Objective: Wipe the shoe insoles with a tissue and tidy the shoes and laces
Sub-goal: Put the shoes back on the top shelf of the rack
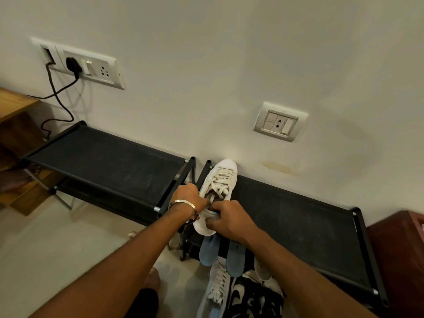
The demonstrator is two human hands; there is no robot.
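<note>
White shoe sits toe-to-wall on right black fabric rack, left edge. Left hand curled on its collar, right hand gripping the heel. Two blue insoles and second shoe below. Left rack alongside; sockets on wall.

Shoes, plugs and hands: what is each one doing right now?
White shoe: on the right rack, laces loose.
Left hand: grips the shoe's side.
Right hand: pinches a lace.
Blue insoles: out, leaning on the rack.
Black plug: in its socket.
Second white shoe: on the floor.
</note>
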